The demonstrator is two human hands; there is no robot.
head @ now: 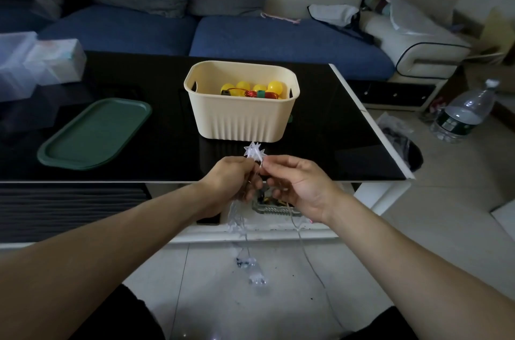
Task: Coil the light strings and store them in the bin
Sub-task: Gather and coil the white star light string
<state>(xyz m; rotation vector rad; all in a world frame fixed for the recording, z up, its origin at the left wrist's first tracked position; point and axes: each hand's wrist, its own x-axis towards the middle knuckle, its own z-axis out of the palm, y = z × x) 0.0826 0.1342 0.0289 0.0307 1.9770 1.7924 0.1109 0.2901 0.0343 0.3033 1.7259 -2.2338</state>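
Note:
A cream ribbed bin point(241, 119) stands on the black table point(334, 128), holding a yellow-bulb light string point(252, 89) with red wire. In front of it, my left hand point(228, 183) grips a bunch of a clear star light string point(254, 150), whose stars stick up above my fingers. My right hand point(295, 186) pinches the same string's thin wire just beside the left. More clear stars hang below the left hand toward the floor, and the wire trails down from the right hand.
A green lid point(94, 135) lies left of the bin. Clear plastic boxes point(41, 63) sit at the table's far left. A blue sofa point(278, 36) runs behind the table. A water bottle point(465, 114) and a black bag point(404, 144) are on the floor at right.

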